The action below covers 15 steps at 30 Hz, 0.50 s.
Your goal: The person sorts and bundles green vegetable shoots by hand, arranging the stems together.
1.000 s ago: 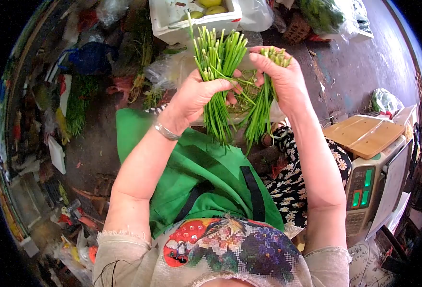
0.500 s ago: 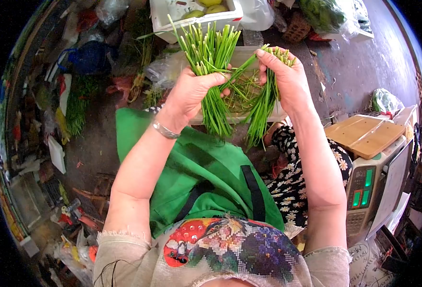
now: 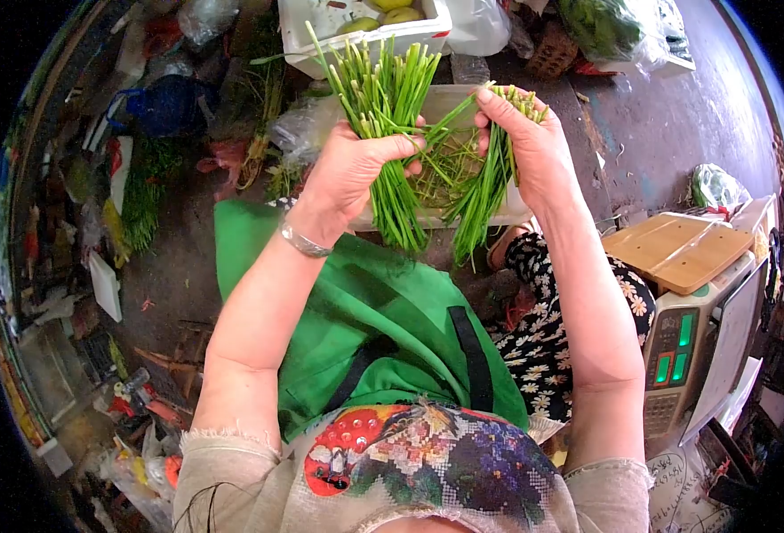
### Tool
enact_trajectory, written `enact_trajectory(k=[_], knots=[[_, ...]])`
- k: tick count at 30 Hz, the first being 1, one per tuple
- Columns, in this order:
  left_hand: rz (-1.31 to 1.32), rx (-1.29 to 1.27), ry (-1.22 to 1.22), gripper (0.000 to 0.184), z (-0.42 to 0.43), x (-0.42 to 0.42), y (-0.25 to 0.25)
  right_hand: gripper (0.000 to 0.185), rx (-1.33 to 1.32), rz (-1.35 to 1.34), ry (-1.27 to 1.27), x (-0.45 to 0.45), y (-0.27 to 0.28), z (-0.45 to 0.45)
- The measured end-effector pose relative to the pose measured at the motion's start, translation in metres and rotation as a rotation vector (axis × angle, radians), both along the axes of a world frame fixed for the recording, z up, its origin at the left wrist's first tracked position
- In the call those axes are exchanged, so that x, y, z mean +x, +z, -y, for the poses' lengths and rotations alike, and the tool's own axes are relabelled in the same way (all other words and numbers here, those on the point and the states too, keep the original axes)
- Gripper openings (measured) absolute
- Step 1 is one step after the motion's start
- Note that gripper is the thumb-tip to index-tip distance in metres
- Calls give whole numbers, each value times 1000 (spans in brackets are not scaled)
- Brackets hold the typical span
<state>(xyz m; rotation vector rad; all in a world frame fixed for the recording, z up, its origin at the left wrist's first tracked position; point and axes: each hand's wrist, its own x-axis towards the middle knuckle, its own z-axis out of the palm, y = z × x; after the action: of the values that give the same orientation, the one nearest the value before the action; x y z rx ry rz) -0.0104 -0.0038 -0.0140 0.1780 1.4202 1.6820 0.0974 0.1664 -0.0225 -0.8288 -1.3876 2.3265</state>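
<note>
My left hand [image 3: 356, 169] is wrapped round a thick bunch of green stems [image 3: 396, 204], cut ends up and leafy tips hanging down. A smaller bunch of green stems [image 3: 481, 209] hangs from my right hand [image 3: 525, 129], which is closed round it just under the cut ends. One or more thin stems stretch between the two bunches. Below both hands lies a pale plastic tub [image 3: 509, 213] with loose green scraps [image 3: 445, 169] in it. Some fingers of each hand are hidden behind the stems.
Beyond the tub is a white foam box [image 3: 303, 53] holding yellow-green fruit [image 3: 401, 15]. At the right stands a scale [image 3: 672, 355] with a wooden board [image 3: 676, 249] on top. Bagged greens [image 3: 596, 27] lie at the upper right; herbs [image 3: 150, 191] and plastic bags lie on the left.
My left hand and its bunch have shifted left and slightly down, away from the right hand. The right hand has moved only slightly. Thin stems now stretch across the wider gap.
</note>
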Motion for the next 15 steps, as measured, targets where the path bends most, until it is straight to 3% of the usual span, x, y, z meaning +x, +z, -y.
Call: enact_trajectory(k=[4,7,15], knots=[[25,4,-44,36,1,0,-3,16,3,-60,-10,1,-1,-1],[22,-30,-19,37,0,-1,0,14,102,-73,-170,4,6,-19],[-49,0,95,33,8,-14,-7,11,-41,-271,-330,13,8,-53]])
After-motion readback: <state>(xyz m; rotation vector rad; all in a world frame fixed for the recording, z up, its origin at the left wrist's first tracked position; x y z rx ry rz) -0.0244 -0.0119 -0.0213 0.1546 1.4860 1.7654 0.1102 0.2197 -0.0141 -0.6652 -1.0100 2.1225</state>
